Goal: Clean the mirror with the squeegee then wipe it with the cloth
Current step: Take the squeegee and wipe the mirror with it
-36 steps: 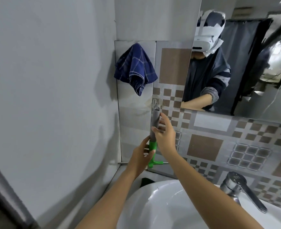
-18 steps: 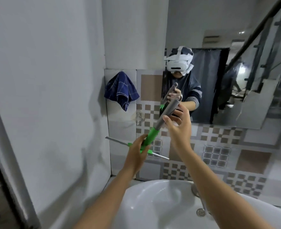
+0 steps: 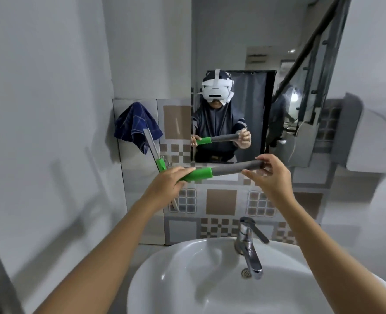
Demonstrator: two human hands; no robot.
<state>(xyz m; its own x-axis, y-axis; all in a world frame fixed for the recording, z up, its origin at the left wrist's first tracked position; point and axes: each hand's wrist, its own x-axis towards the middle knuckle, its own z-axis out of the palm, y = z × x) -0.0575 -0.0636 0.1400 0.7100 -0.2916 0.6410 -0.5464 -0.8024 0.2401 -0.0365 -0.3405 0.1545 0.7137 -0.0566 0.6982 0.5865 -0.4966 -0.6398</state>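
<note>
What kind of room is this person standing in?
Most likely a small bathroom or washroom. A white sink with a chrome tap sits below a wall mirror, and patterned tiles cover the wall behind it.

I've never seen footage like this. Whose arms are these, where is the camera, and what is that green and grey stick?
No machine here: a person wears a camera on the head, so you see their own arms. The mirror above the sink reflects them wearing the headset. The left hand grips the green part of a squeegee; the right hand pinches its grey handle end. Its blade points up to the left, in front of a blue cloth hanging on the tiled wall. A tap stands on the sink.
</note>
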